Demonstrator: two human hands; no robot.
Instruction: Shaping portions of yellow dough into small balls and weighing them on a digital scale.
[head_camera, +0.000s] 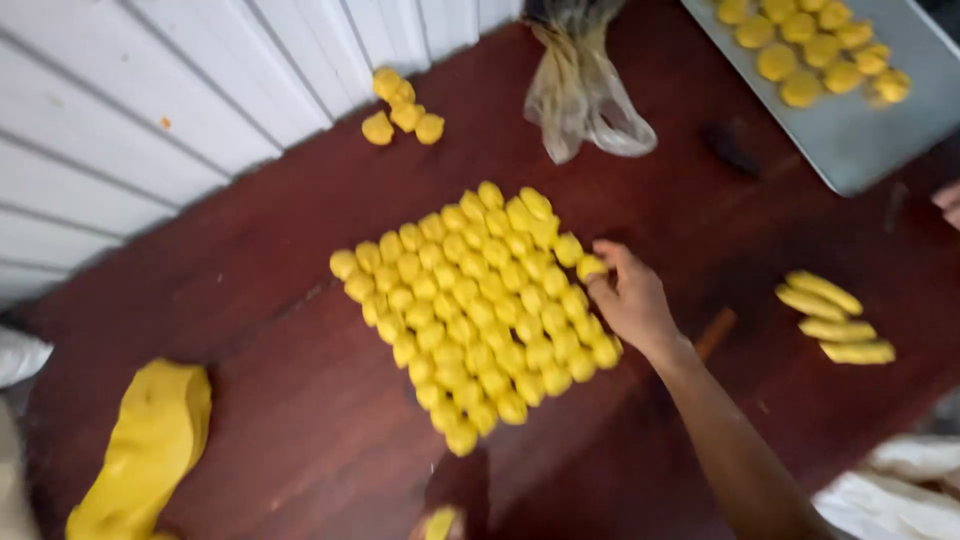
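Observation:
Several small yellow dough pieces (470, 310) lie packed in tight rows on the dark red wooden table (300, 420). My right hand (632, 300) reaches in from the lower right and pinches one yellow dough piece (590, 267) at the right edge of the block, touching the row there. My left hand (462, 495) shows only as a dark blurred shape at the bottom edge, with a small yellow dough piece (440, 522) in its fingers.
A grey metal tray (860, 130) with round yellow pieces sits at the top right. Three or so yellow dough rolls (835, 320) lie at the right, a small heap (402, 108) by the white panelled wall, a big yellow lump (150, 445) lower left. A crumpled plastic bag (585, 90) lies at the top. Another person's hand (950, 205) shows at the right edge.

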